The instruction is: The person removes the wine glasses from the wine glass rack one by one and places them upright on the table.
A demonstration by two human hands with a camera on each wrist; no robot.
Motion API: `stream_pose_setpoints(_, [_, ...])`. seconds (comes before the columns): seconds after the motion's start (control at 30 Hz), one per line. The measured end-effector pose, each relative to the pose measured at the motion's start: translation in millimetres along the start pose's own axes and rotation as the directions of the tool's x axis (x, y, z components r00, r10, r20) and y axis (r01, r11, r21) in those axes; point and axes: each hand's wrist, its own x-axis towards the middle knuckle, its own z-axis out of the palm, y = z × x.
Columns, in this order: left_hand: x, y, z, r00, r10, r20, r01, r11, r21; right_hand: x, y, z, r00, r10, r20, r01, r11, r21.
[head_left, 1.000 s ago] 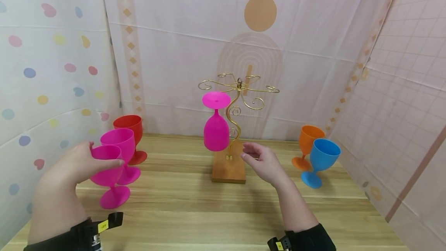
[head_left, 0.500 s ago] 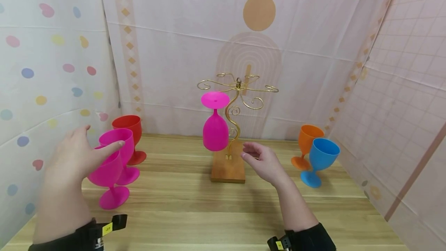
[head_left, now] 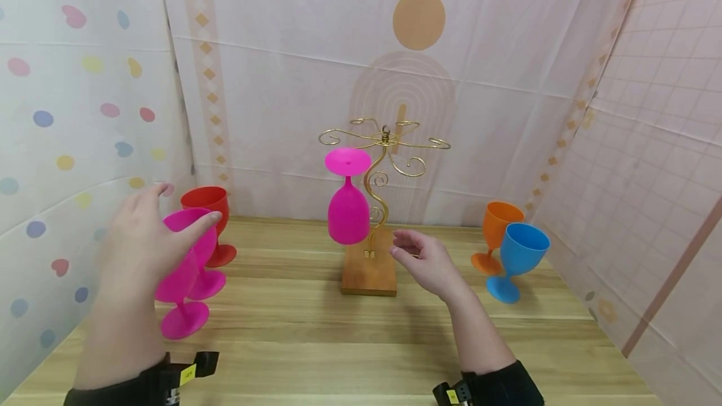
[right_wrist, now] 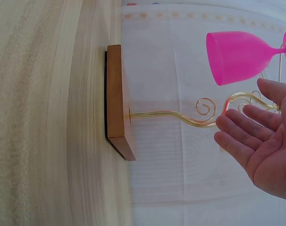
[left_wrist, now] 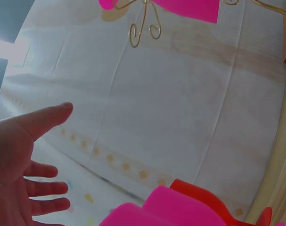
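Observation:
My left hand (head_left: pixel 141 240) hovers over the pink goblets on the left, thumb spread from the fingers, and the left wrist view shows it holding nothing. Below it stand a front pink goblet (head_left: pixel 183 321) and a second pink goblet (head_left: pixel 209 284), partly hidden by the hand. Behind them is a red goblet (head_left: pixel 221 254). One more pink goblet (head_left: pixel 348 212) hangs upside down by its foot from the gold wire rack (head_left: pixel 386 138). My right hand (head_left: pixel 425 262), fingers loosely bent and holding nothing, is in front of the rack, right of its wooden base (head_left: pixel 369 281).
On the right, an orange goblet (head_left: pixel 496 237) and a blue goblet (head_left: pixel 521 249) stand upright on the wooden table (head_left: pixel 282 337). Patterned curtains (head_left: pixel 282 93) surround the table at the back and sides. Several curled arms spread from the rack's top.
My left hand has lifted off the front pink goblet, opened its thumb wider and moved up and right above the goblets. The right hand stays in place.

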Motion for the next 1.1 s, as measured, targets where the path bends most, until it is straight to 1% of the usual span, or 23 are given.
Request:
stream_pose_setpoints(0.07, [-0.9, 5.3, 2.8, 1.000, 0.018, -0.020, -0.019, 0.999, -0.027, 0, 0, 0, 1.000, 0.003, 0.001, -0.003, 1.000, -0.003])
stream_pose_setpoints(0.13, [-2.0, 10.8, 5.8, 0.997, 0.046, -0.062, -0.050, 0.997, -0.061, 0, 0, 0, 1.000, 0.001, 0.005, -0.001, 1.000, -0.004])
stream_pose_setpoints(0.2, [-3.0, 17.3, 8.5, 0.988, 0.087, -0.126, -0.100, 0.990, -0.101, 0, -1, 0, 1.000, 0.002, 0.007, -0.002, 1.000, 0.000])
stream_pose_setpoints(0.23, [-3.4, 21.0, 9.9, 0.980, 0.111, -0.162, -0.131, 0.984, -0.117, 0, -1, 0, 1.000, 0.001, 0.007, -0.001, 1.000, 0.003])
stream_pose_setpoints(0.27, [-3.7, 24.7, 11.4, 0.968, 0.143, -0.207, -0.172, 0.977, -0.129, 0, -1, 0, 1.000, 0.001, 0.007, -0.001, 1.000, 0.004])
stream_pose_setpoints(0.33, [-4.5, 32.6, 14.6, 0.942, 0.194, -0.275, -0.242, 0.959, -0.150, 0, -2, 0, 1.000, -0.001, 0.008, 0.001, 1.000, 0.008])
stream_pose_setpoints(0.4, [-5.1, 40.2, 18.6, 0.914, 0.243, -0.324, -0.306, 0.939, -0.159, 1, -1, 0, 1.000, 0.001, 0.011, -0.001, 1.000, 0.011])
stream_pose_setpoints(0.47, [-5.9, 46.8, 22.5, 0.890, 0.282, -0.358, -0.360, 0.916, -0.174, 1, -1, 0, 1.000, -0.002, 0.017, 0.002, 1.000, 0.013])
stream_pose_setpoints(0.6, [-7.1, 57.3, 29.0, 0.863, 0.331, -0.381, -0.425, 0.884, -0.195, 2, 0, 0, 1.000, -0.006, 0.021, 0.005, 1.000, 0.025])
stream_pose_setpoints(0.67, [-7.3, 61.6, 31.4, 0.854, 0.349, -0.386, -0.447, 0.872, -0.200, 1, 0, 1, 1.000, -0.005, 0.021, 0.004, 1.000, 0.030])
stream_pose_setpoints(0.73, [-6.6, 65.8, 33.6, 0.835, 0.377, -0.400, -0.481, 0.853, -0.201, 1, -1, 1, 1.000, 0.002, 0.023, -0.003, 1.000, 0.030])
stream_pose_setpoints(0.87, [-4.2, 74.5, 37.1, 0.780, 0.448, -0.438, -0.564, 0.806, -0.181, 1, -1, 0, 1.000, 0.014, 0.025, -0.014, 1.000, 0.025])
stream_pose_setpoints(0.9, [-3.4, 77.0, 38.0, 0.764, 0.468, -0.445, -0.585, 0.793, -0.170, 1, -1, 0, 1.000, 0.015, 0.025, -0.016, 1.000, 0.023])
stream_pose_setpoints(1.0, [-1.5, 85.6, 40.4, 0.728, 0.522, -0.445, -0.630, 0.765, -0.134, 0, 0, 0, 0.999, 0.021, 0.027, -0.022, 1.000, 0.018])
stream_pose_setpoints(1.1, [0.3, 95.5, 43.0, 0.683, 0.580, -0.444, -0.680, 0.726, -0.099, 0, -1, 0, 0.999, 0.031, 0.032, -0.032, 0.999, 0.014])
